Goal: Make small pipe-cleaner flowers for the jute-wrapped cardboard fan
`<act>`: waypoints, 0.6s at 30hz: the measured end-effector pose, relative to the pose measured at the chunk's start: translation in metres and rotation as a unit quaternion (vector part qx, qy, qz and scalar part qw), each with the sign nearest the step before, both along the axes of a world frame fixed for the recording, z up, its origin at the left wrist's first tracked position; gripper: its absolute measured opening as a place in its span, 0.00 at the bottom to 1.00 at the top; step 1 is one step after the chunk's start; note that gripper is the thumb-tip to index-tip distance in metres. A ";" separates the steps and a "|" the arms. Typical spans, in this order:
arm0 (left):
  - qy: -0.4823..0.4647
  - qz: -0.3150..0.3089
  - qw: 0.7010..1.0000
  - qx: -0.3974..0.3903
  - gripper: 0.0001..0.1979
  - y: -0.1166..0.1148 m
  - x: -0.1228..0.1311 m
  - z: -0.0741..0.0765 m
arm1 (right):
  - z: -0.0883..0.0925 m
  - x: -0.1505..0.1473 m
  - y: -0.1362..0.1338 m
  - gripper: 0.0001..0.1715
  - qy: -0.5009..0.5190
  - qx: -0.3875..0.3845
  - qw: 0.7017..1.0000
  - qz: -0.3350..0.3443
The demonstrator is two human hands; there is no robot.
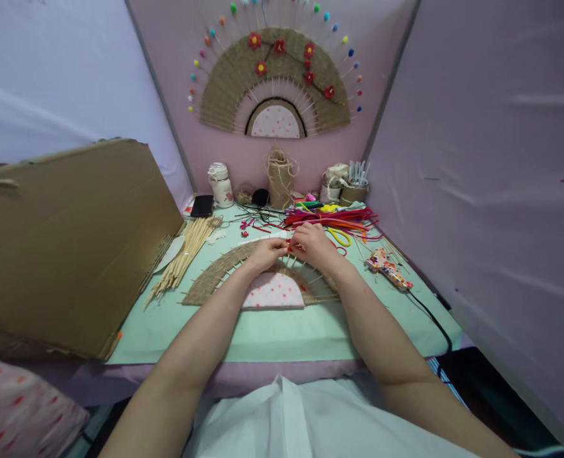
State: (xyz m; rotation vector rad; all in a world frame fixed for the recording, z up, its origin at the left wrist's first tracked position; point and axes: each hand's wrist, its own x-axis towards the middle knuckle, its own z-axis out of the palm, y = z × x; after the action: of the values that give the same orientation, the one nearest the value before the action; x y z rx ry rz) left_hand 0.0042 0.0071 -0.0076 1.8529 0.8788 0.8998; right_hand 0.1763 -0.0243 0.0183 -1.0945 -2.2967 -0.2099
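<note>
A half-made jute fan [215,277] with wooden skewer ribs and a pink dotted half-circle centre [273,292] lies on the mint green table [272,334]. Both hands meet over its top edge. My left hand [266,252] and my right hand [311,243] are closed in a pinch around a small red piece [295,245], too small to name. A finished fan [275,79] with red flowers and coloured beads hangs on the back wall.
A bundle of wooden skewers [186,254] lies to the left, beside a large leaning cardboard sheet [67,242]. Red pipe cleaners [332,217], yellow scissors [340,236], a glue gun [387,268] with a black cord, a twine spool [280,178], a jar [220,184] and a phone [202,205] crowd the back.
</note>
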 end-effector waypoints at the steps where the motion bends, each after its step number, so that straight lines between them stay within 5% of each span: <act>1: -0.008 -0.012 1.000 -0.015 0.05 0.000 -0.001 0.000 | 0.000 -0.001 0.000 0.05 -0.004 0.001 1.000 0.004; 6: -0.079 -0.024 0.994 -0.078 0.09 0.002 -0.005 -0.003 | -0.001 0.003 0.004 0.07 0.089 -0.041 0.995 0.026; 11: -0.180 -0.026 0.972 -0.147 0.15 0.000 -0.004 -0.001 | 0.000 0.007 0.006 0.11 0.274 -0.109 0.953 0.065; 18: -0.193 -0.023 0.968 -0.159 0.15 -0.003 -0.002 0.002 | 0.001 0.001 0.003 0.07 0.291 -0.103 0.949 0.059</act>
State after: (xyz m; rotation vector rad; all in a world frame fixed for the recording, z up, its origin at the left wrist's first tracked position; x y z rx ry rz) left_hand 0.0022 0.0038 -0.0057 1.3587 0.6868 0.9847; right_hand 0.1774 -0.0214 0.0195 -0.9504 -1.8610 0.3649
